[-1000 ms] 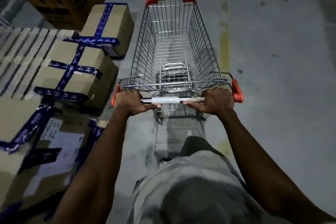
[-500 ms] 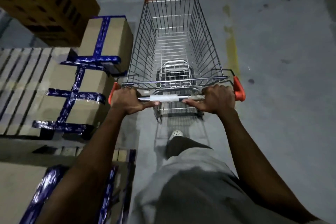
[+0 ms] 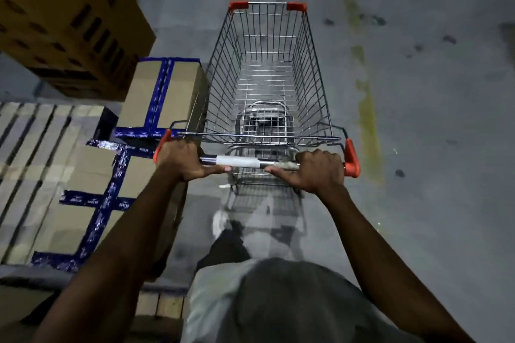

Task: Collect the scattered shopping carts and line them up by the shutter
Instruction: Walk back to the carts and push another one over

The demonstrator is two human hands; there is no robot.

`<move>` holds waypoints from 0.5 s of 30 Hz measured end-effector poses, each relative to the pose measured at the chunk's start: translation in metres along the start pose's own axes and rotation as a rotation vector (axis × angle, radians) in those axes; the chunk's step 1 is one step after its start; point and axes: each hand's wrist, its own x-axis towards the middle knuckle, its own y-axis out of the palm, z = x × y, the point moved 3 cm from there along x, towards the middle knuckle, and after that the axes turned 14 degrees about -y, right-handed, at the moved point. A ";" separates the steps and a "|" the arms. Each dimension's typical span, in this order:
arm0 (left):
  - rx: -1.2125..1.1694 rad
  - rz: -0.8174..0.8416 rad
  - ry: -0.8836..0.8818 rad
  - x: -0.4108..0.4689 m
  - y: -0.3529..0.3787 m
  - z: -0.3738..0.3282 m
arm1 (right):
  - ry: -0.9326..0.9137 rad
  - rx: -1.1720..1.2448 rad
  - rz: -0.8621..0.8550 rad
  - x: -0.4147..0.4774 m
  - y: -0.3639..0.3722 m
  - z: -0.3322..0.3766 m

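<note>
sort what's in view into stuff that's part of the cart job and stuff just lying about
Part of the job:
- shopping cart, basket empty
- its handle bar
- left hand and right hand, both gripping that bar

Just lying about:
- taped cardboard boxes on the left
- printed carton beyond them
- slatted pallet
- yellow floor line

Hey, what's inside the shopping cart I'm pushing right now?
Nothing loaded: the shopping cart holds only bare wire and its folded child-seat flap at the near end. The basket floor under that flap is covered.
</note>
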 end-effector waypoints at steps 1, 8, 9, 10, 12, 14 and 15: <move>-0.001 -0.015 0.004 0.021 -0.008 0.007 | 0.009 -0.009 -0.011 0.022 0.001 0.001; -0.026 -0.107 0.092 0.197 -0.057 0.057 | 0.107 -0.010 -0.052 0.185 -0.007 -0.006; -0.019 -0.113 0.103 0.223 -0.063 0.063 | 0.121 -0.013 -0.059 0.208 -0.009 -0.007; -0.020 -0.114 0.109 0.250 -0.066 0.069 | 0.140 -0.002 -0.070 0.230 -0.011 -0.008; -0.023 -0.133 0.131 0.301 -0.078 0.077 | 0.176 0.024 -0.080 0.273 -0.016 -0.014; -0.016 -0.117 0.158 0.347 -0.087 0.083 | 0.196 0.065 -0.085 0.311 -0.018 -0.020; -0.011 -0.107 0.173 0.366 -0.093 0.085 | 0.215 0.078 -0.093 0.327 -0.019 -0.023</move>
